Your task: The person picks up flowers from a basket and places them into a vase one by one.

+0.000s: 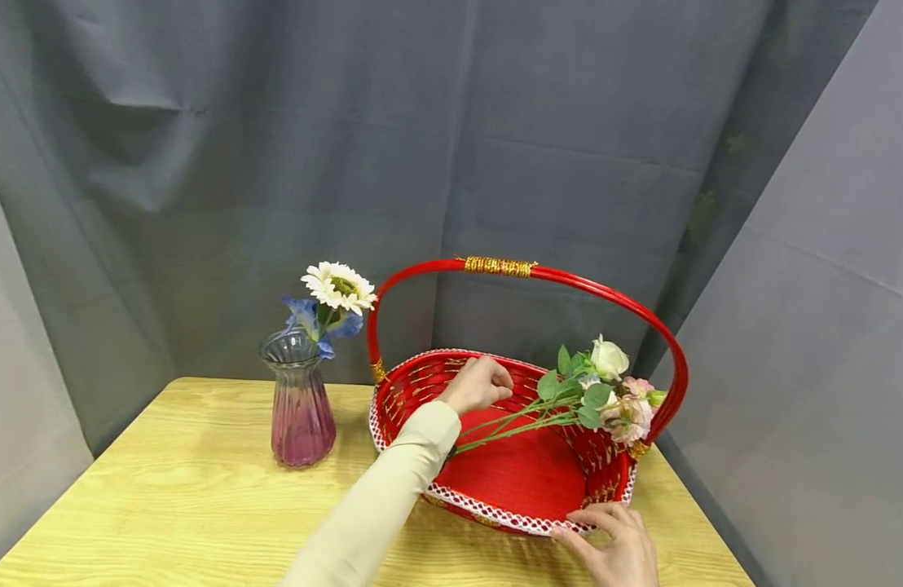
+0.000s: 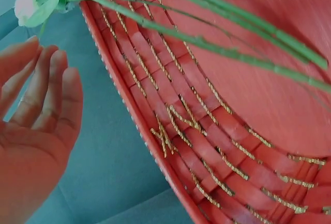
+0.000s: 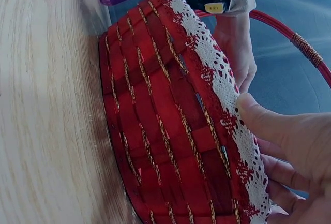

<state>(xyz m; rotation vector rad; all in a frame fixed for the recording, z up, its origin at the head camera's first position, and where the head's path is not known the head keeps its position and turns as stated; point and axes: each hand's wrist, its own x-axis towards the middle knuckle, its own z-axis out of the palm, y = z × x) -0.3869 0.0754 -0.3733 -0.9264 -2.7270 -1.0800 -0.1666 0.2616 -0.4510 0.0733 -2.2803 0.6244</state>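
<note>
A red woven basket (image 1: 525, 481) with white lace trim and a tall arched handle stands on the wooden table. My left hand (image 1: 479, 385) hovers over its far side, fingers loosely bent and holding nothing; in the left wrist view the hand (image 2: 39, 100) shows beside the rim, close to the blossoms. Green flower stems (image 1: 506, 430) lie across the basket, with a white rose (image 1: 609, 359) and pink flowers (image 1: 631, 416) leaning at the right end. With thumb outside and fingers inside, my right hand (image 1: 616, 542) grips the near lace rim (image 3: 227, 102).
Left of the basket stands a purple-tinted glass vase (image 1: 302, 416), holding a white daisy-like flower (image 1: 340, 287) and a blue flower (image 1: 302, 314). The red handle (image 1: 613, 300) arches above the basket. Grey curtains (image 1: 275, 163) hang behind the table.
</note>
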